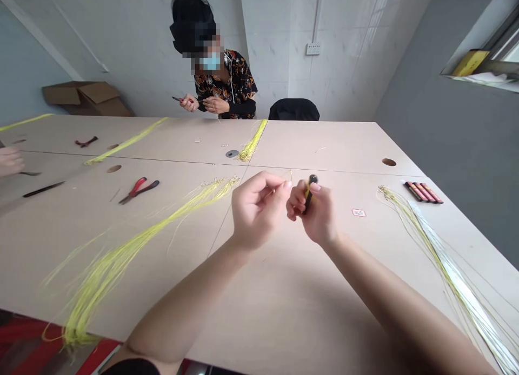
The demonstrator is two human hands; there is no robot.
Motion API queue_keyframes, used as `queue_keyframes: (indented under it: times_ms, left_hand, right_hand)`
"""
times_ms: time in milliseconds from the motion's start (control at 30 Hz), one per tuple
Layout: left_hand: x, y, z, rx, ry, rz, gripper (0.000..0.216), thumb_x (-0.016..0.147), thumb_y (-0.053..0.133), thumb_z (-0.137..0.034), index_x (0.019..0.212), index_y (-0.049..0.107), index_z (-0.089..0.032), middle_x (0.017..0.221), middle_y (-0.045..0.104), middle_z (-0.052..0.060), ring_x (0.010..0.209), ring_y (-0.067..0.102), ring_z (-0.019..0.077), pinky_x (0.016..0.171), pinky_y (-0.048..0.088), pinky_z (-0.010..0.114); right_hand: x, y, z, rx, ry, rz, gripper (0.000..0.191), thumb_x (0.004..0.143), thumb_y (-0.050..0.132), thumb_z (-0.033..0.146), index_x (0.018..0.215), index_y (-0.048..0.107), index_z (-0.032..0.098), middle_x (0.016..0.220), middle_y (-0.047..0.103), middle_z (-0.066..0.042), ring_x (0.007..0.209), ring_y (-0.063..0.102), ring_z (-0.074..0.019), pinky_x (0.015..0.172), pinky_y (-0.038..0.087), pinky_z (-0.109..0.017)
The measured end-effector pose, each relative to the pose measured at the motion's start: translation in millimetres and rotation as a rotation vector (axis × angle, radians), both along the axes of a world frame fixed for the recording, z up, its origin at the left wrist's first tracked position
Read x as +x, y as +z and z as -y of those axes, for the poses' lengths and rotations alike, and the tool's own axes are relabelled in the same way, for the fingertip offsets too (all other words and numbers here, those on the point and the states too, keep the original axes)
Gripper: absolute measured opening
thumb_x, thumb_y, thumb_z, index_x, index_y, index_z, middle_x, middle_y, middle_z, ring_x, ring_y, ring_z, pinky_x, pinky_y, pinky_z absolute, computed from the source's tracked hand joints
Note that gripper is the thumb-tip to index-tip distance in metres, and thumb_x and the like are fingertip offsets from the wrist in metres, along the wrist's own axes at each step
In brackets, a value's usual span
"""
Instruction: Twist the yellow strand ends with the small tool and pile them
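Observation:
Above the middle of the table, my left hand point(261, 207) is closed in a pinch on a thin yellow cord point(291, 175), whose short end sticks up past the fingertips. Just to its right, my right hand point(318, 210) is wrapped round a black and yellow lighter point(310, 194), held upright with its dark top showing. The two hands are close together but apart. On the table left of them lies a long bundle of yellow cords point(162, 223), with small knotted ends toward the hands. Another bundle of cords point(425, 240) runs along the right side.
Red-handled pliers point(140, 190), a black tweezer-like tool point(44, 189), a small label point(359, 213) and several red and black lighters point(424, 192) lie on the table point(259, 294). Across it, a person point(227, 83) holds a tool. Another person's hand point(10, 160) shows at far left.

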State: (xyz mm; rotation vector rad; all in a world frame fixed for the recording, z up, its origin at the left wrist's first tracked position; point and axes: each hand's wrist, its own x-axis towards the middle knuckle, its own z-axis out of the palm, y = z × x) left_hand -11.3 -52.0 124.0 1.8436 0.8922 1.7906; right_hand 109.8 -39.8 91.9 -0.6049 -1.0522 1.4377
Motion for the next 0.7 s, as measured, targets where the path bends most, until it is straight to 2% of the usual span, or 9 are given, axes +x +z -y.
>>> queue_keyframes:
  times_ms: [67, 133, 233, 300, 400, 700]
  left_hand:
    - [3, -22.1, -19, -0.032, 0.006, 0.019, 0.019, 0.083, 0.060, -0.026, 0.067, 0.055, -0.017, 0.055, 0.050, -0.004, 0.049, 0.045, 0.0064, 0.047, 0.036, 0.020]
    - [8, -49.4, -34, -0.054, 0.041, 0.081, 0.023, 0.085, 0.058, -0.030, 0.068, 0.052, -0.017, 0.056, 0.048, -0.004, 0.047, 0.042, 0.0057, 0.046, 0.035, 0.020]
    - [15, -88.7, -46, -0.088, 0.072, 0.150, 0.027, 0.088, 0.053, -0.035, 0.069, 0.046, -0.018, 0.056, 0.042, -0.006, 0.045, 0.037, 0.0049, 0.044, 0.032, 0.019]
    - [20, -105.9, -46, -0.183, 0.066, 0.145, 0.028, 0.088, 0.052, -0.038, 0.069, 0.044, -0.018, 0.053, 0.039, -0.007, 0.041, 0.034, 0.0044, 0.041, 0.029, 0.019]
    - [24, -115.1, -44, -0.263, 0.011, 0.123, 0.029, 0.089, 0.050, -0.040, 0.071, 0.043, -0.019, 0.050, 0.040, -0.008, 0.038, 0.037, 0.0047, 0.038, 0.028, 0.018]
    - [23, -120.4, -45, -0.333, -0.109, 0.105, 0.029, 0.090, 0.048, -0.045, 0.076, 0.042, -0.021, 0.042, 0.041, -0.009, 0.032, 0.041, 0.0072, 0.033, 0.029, 0.019]
  right_hand:
    - [-8, -23.1, -9, -0.101, 0.033, -0.042, 0.042, 0.073, 0.046, 0.054, 0.049, 0.037, 0.020, 0.047, 0.028, 0.005, 0.039, 0.025, -0.0062, 0.038, 0.019, -0.023]
    - [-13, -47.5, -17, -0.196, -0.001, -0.066, 0.045, 0.072, 0.045, 0.054, 0.045, 0.033, 0.020, 0.042, 0.026, 0.006, 0.036, 0.018, -0.0052, 0.038, 0.014, -0.023]
    - [-13, -75.2, -27, -0.281, -0.061, -0.103, 0.047, 0.074, 0.043, 0.052, 0.042, 0.030, 0.020, 0.038, 0.025, 0.005, 0.035, 0.018, -0.0057, 0.038, 0.015, -0.023]
    - [-12, -84.1, -30, -0.281, -0.049, -0.110, 0.047, 0.074, 0.042, 0.052, 0.041, 0.030, 0.021, 0.036, 0.025, 0.005, 0.034, 0.019, -0.0061, 0.037, 0.016, -0.023]
    - [-12, -88.5, -31, -0.271, -0.056, -0.075, 0.047, 0.072, 0.043, 0.053, 0.039, 0.033, 0.021, 0.034, 0.026, 0.004, 0.033, 0.023, -0.0072, 0.036, 0.017, -0.023]
    - [-18, -102.4, -28, -0.216, -0.071, 0.063, 0.044, 0.070, 0.050, 0.052, 0.040, 0.038, 0.022, 0.036, 0.031, 0.003, 0.033, 0.028, -0.0091, 0.034, 0.020, -0.025]
